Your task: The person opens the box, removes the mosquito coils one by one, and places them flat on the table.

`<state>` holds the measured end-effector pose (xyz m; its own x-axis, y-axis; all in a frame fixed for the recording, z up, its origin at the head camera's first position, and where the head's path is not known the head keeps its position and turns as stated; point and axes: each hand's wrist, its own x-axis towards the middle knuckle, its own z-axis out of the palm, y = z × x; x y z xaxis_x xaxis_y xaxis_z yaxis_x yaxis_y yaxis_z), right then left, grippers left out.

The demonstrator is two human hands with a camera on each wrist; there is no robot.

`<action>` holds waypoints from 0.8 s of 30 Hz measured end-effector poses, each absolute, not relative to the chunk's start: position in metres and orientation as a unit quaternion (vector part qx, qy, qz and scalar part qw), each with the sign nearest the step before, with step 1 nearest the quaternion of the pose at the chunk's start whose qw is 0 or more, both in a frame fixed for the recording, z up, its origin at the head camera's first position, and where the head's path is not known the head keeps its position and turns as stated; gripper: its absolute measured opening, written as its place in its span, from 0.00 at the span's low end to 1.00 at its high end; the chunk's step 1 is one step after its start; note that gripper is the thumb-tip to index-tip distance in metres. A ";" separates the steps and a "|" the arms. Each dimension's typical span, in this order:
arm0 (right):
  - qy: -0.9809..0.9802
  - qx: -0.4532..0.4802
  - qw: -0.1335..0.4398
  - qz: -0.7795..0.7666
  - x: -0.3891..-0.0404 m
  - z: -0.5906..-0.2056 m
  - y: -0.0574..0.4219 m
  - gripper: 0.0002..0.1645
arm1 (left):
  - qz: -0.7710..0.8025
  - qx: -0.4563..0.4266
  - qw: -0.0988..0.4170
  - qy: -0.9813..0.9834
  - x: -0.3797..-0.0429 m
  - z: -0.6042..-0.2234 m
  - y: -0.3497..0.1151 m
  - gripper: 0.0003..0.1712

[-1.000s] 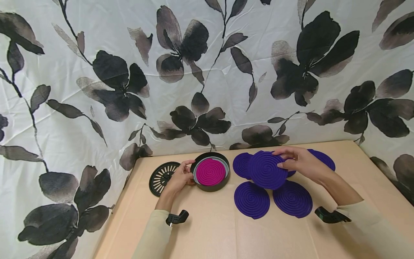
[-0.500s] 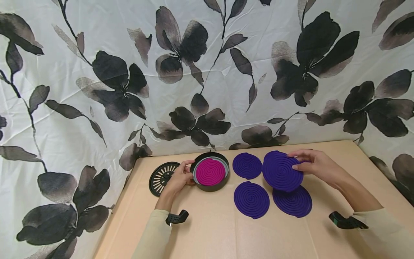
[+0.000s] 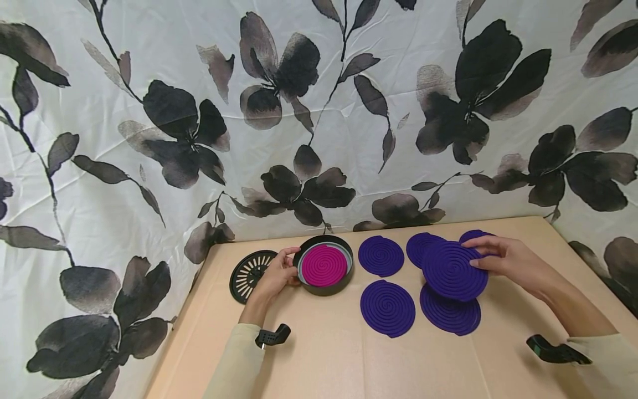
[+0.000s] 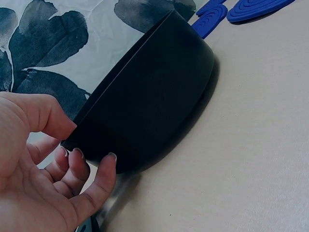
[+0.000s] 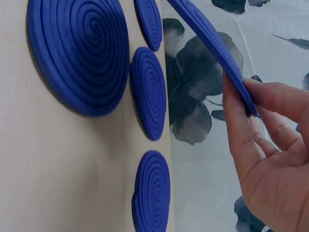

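My right hand [image 3: 508,263] pinches the edge of a purple spiral coaster [image 3: 453,271], held tilted above the table; the right wrist view shows this coaster [image 5: 212,41] between thumb and fingers. Beneath and around it lie several more purple coasters [image 3: 387,308], partly covered by the held one. My left hand [image 3: 274,277] holds the left side of a round black holder [image 3: 325,289], its fingertips at the rim and wall in the left wrist view. Inside that holder rests a pink spiral coaster [image 3: 324,265], with a grey ring showing around it.
A black slotted disc [image 3: 246,275] lies left of the holder, partly hidden by my left hand. The light wooden table [image 3: 379,366] ends at a white floral cloth [image 3: 379,127] hanging behind it.
My right hand has carried the held purple coaster rightward and slightly nearer, uncovering the far left coaster. The left hand and the black holder stay in place.
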<state>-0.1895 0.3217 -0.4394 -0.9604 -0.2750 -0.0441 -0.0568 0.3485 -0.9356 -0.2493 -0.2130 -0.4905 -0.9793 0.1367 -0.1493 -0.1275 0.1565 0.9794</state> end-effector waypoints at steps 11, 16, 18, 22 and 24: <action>0.837 -0.085 0.071 -0.536 -0.182 -0.444 0.345 0.27 | 0.648 0.004 0.096 0.756 -0.249 -0.491 -0.212 0.37; 0.848 -0.079 0.062 -0.520 -0.179 -0.447 0.357 0.26 | 0.648 0.003 0.097 0.755 -0.250 -0.492 -0.212 0.37; 0.850 -0.079 0.057 -0.518 -0.178 -0.448 0.362 0.25 | 0.647 0.004 0.098 0.756 -0.250 -0.493 -0.213 0.37; 0.849 -0.077 0.053 -0.520 -0.176 -0.451 0.372 0.24 | 0.646 0.006 0.099 0.757 -0.249 -0.492 -0.213 0.37; 0.849 -0.075 0.053 -0.521 -0.175 -0.453 0.377 0.24 | 0.647 0.006 0.099 0.756 -0.249 -0.491 -0.213 0.37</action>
<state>-0.1746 0.3766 -0.4533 -0.9832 -0.1822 -0.0125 -0.0712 0.4457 -0.8923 -0.2488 -0.2126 -0.4913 -0.9801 0.1381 -0.1424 -0.1193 0.1632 0.9794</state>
